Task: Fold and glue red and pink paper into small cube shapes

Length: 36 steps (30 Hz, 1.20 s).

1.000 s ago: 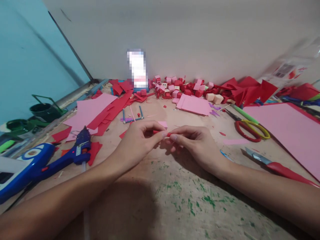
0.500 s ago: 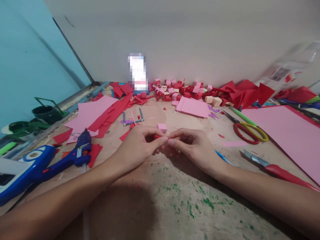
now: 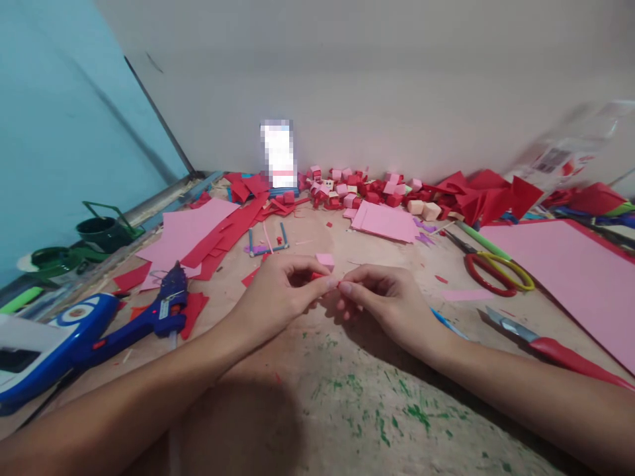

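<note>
My left hand point(image 3: 292, 284) is closed in a pinch around a small piece of red paper point(image 3: 319, 275), most of it hidden by the fingers. Close beside it, my right hand point(image 3: 381, 291) is also pinched, thumb against forefinger, at the right end of the same red piece. The fingertips of both hands nearly meet above the table. Just behind them sits a small pink paper cube point(image 3: 325, 262).
At left lie a blue glue gun point(image 3: 169, 307) and red and pink paper sheets point(image 3: 198, 221). Many small paper cubes point(image 3: 354, 188) line the wall beside a lit phone point(image 3: 280, 155). Scissors point(image 3: 491, 264), a red-handled cutter point(image 3: 550, 350) and pink sheets point(image 3: 560, 264) are at right.
The view has tilted slightly, so everything sits a little lower. My fingertips have drawn slightly apart, the right hand moving a little to the right.
</note>
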Motion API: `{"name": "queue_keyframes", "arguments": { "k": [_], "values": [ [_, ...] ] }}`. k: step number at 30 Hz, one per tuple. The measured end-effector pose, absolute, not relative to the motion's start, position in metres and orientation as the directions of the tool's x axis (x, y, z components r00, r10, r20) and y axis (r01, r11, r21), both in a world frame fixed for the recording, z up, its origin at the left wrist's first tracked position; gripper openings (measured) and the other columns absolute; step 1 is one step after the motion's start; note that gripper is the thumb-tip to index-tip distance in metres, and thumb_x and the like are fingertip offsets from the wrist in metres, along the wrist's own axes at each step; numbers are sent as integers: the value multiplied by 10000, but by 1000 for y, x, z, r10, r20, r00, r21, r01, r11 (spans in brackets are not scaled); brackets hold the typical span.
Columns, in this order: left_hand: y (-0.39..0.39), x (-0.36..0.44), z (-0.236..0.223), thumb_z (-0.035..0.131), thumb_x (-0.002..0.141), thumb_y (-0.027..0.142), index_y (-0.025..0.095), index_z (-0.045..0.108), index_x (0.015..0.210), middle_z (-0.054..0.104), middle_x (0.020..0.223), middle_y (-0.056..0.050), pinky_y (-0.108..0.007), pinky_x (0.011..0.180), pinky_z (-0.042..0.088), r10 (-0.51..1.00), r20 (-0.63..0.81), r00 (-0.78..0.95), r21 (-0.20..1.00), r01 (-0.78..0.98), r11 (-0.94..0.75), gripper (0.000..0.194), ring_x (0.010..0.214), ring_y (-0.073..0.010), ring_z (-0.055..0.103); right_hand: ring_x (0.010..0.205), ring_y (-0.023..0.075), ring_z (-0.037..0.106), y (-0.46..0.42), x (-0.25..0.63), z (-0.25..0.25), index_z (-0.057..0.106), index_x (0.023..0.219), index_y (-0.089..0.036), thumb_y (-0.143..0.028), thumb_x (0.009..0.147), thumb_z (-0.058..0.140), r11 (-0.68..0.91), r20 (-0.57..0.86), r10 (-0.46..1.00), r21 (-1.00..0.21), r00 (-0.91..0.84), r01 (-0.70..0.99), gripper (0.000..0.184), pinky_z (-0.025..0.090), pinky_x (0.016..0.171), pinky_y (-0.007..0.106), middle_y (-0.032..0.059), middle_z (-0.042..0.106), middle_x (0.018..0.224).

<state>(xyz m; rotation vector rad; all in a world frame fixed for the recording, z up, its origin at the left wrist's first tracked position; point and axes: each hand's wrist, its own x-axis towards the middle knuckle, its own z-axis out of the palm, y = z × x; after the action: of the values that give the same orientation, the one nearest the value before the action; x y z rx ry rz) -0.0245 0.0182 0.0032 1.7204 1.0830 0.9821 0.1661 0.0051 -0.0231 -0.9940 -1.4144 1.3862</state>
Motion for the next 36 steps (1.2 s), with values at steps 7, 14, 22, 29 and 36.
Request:
{"name": "queue_keyframes", "arguments": {
  "k": [7,14,22,29,36],
  "values": [
    [14,-24,8,672,866,173,147,782,706,721,652,-17,-206,530,458,940,126,318,938,271,-218,195,553,-102,589,623,134,694,5,166,-23,768,859,-169,-350,932,702,48,52,947,-999,-318,-19,206,544,603,254,47,786,750],
    [15,-25,3,705,839,202,149,797,717,724,619,-17,-210,522,470,936,106,337,961,205,-183,162,543,-112,604,665,128,689,0,163,-23,817,803,-202,-253,929,670,156,138,944,-987,-300,38,200,527,633,231,24,785,743],
    [17,-25,5,709,857,280,142,786,709,742,651,-42,-217,520,477,947,114,299,967,184,-175,217,534,-117,600,624,127,691,2,165,-23,830,862,-199,-304,936,699,104,99,954,-995,-283,1,183,536,613,231,25,787,727],
    [15,-25,5,703,871,268,146,778,699,721,643,-35,-218,529,471,945,137,299,955,212,-206,224,550,-119,600,593,130,667,3,165,-23,835,845,-178,-363,954,688,69,78,940,-997,-331,-38,259,535,593,243,42,765,701],
    [19,-26,2,714,850,293,142,787,745,739,685,-48,-239,550,488,959,107,264,973,173,-156,198,579,-137,630,630,126,674,2,164,-19,840,857,-192,-334,916,717,80,77,953,-997,-293,0,198,538,604,232,42,793,754]
  ]
}}
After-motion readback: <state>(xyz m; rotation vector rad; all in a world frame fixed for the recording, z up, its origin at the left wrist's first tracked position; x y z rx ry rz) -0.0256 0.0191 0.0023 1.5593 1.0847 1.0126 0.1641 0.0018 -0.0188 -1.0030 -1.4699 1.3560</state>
